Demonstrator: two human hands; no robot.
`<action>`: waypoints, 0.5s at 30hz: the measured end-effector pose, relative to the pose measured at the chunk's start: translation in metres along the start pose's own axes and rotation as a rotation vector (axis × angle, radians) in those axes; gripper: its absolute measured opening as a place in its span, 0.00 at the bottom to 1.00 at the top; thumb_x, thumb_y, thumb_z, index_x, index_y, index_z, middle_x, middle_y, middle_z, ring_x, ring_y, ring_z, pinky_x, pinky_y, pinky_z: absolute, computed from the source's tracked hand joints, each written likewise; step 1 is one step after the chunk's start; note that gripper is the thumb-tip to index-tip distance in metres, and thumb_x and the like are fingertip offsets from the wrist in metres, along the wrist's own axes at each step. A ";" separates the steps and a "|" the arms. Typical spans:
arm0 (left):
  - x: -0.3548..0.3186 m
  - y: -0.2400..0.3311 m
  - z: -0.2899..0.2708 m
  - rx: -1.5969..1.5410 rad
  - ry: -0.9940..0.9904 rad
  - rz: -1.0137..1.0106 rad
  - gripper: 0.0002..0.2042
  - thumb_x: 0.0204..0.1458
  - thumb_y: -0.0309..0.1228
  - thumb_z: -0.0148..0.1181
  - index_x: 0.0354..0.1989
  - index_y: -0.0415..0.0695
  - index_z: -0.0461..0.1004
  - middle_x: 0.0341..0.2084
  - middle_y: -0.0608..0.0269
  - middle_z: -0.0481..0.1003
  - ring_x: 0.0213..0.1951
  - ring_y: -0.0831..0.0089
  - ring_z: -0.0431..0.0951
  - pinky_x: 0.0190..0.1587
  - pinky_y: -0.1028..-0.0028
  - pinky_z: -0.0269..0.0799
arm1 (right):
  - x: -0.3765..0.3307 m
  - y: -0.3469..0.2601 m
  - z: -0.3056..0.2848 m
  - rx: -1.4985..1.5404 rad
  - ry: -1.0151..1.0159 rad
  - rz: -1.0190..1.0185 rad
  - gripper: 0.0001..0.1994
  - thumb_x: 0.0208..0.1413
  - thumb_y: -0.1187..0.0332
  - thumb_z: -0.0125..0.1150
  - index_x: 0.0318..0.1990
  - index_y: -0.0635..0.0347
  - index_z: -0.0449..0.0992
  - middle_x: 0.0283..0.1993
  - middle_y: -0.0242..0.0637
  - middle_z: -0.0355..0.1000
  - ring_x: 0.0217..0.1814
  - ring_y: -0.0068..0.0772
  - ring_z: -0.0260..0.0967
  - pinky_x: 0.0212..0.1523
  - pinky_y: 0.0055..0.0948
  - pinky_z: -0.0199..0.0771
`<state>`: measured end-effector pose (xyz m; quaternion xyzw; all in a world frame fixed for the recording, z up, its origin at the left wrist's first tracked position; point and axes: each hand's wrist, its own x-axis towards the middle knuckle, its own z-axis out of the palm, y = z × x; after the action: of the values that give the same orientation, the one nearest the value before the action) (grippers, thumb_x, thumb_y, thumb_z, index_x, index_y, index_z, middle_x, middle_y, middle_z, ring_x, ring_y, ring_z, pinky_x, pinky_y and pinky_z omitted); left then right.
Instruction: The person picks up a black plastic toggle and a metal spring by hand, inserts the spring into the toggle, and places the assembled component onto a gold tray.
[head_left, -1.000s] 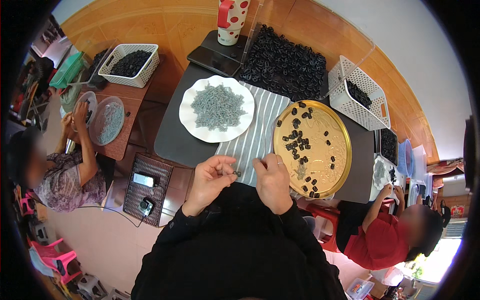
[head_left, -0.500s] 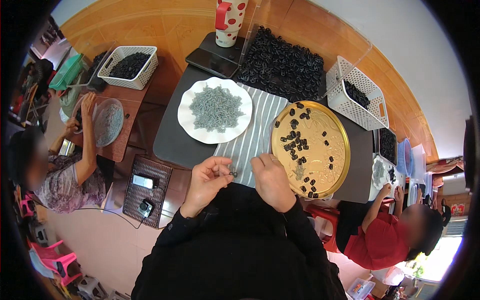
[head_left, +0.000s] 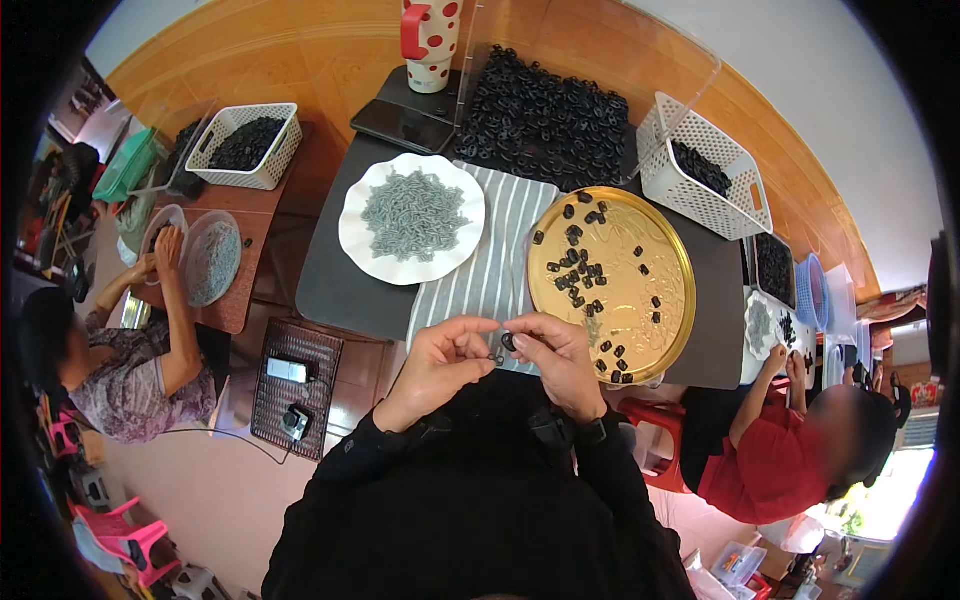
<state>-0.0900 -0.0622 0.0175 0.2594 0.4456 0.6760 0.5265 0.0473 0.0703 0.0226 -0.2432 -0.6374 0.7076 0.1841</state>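
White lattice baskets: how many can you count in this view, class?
2: one white basket at the upper left on the wooden table, and another white basket right of the gold tray. Others may be hidden.

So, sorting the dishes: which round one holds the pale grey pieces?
The white plate, left of the striped cloth; the gold tray holds black pieces.

Wearer: black long-sleeved top, both hands bare.
Left hand point(head_left: 440, 362) and right hand point(head_left: 556, 362) bare, no rings or gloves visible on fingers. Black fabric sleeves end at wrists just behind the fingers; dark band or cuff at right wrist point(head_left: 590, 432), unclear which. Black torso fills lower frame.
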 end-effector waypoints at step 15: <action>0.001 -0.005 0.016 0.014 -0.001 -0.045 0.20 0.44 0.13 0.57 0.48 0.36 0.71 0.25 0.65 0.74 0.22 0.85 0.70 0.24 0.86 0.62 | -0.007 0.000 -0.013 -0.077 -0.091 -0.134 0.04 0.56 0.78 0.53 0.37 0.66 0.73 0.31 0.29 0.69 0.30 0.16 0.65 0.32 0.16 0.66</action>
<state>-0.0750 -0.0555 0.0199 0.2533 0.4559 0.6606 0.5400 0.0605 0.0767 0.0223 -0.1743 -0.6867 0.6791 0.1922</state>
